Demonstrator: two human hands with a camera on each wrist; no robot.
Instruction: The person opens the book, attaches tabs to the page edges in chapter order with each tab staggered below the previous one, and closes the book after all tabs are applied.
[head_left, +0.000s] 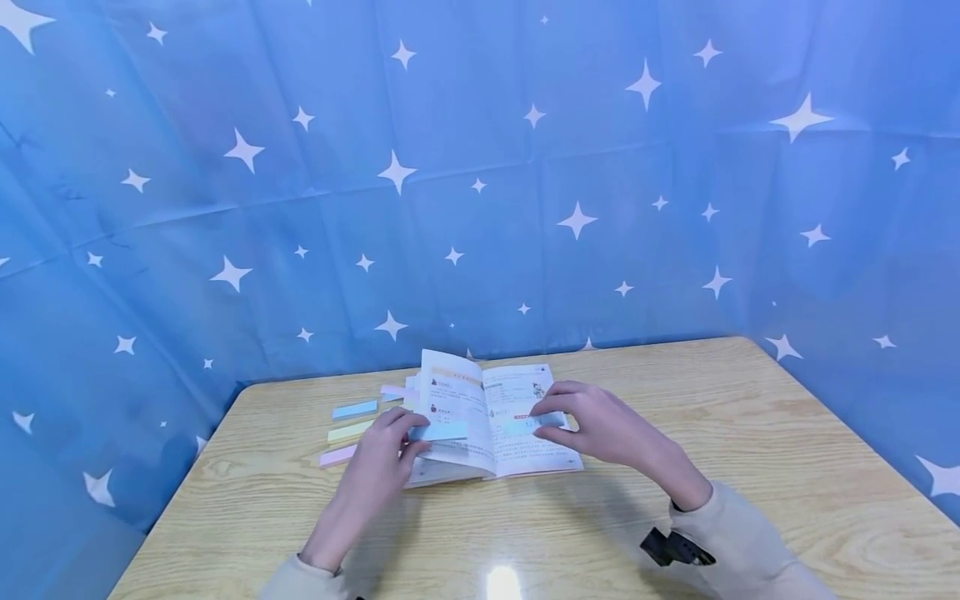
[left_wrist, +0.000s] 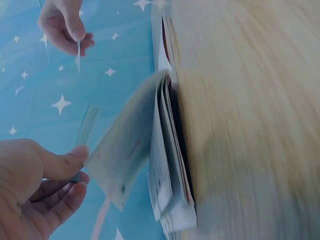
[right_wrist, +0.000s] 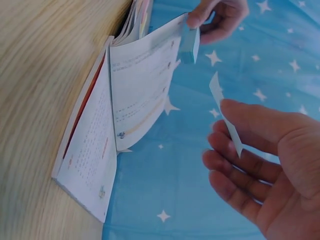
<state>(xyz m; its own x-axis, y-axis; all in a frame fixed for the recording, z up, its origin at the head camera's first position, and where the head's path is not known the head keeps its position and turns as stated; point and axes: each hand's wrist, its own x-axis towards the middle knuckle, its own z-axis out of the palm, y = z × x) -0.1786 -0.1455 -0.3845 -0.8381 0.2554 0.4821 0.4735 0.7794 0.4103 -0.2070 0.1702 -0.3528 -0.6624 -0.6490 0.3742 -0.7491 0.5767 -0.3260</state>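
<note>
A printed book [head_left: 528,454] lies open on the table, its left-hand page [head_left: 453,392] lifted and curved. My left hand [head_left: 378,454] holds a thin pad of light blue sticky notes [left_wrist: 89,120] between thumb and fingers, beside that raised page. Over the right-hand page, my right hand [head_left: 603,421] pinches a single light blue sticky strip [right_wrist: 225,112] between thumb and fingers. The strip is apart from both the pad and the paper. In the right wrist view, the pad [right_wrist: 191,46] overlaps the raised page's edge; I cannot tell whether they touch.
Left of the book show a blue strip [head_left: 355,409], a yellow strip [head_left: 349,432], a pink strip [head_left: 338,455] and a purplish strip [head_left: 395,390]. The wooden table [head_left: 247,525] ends at a blue star-patterned curtain [head_left: 480,225]. A black strap [head_left: 675,548] sits at the right sleeve.
</note>
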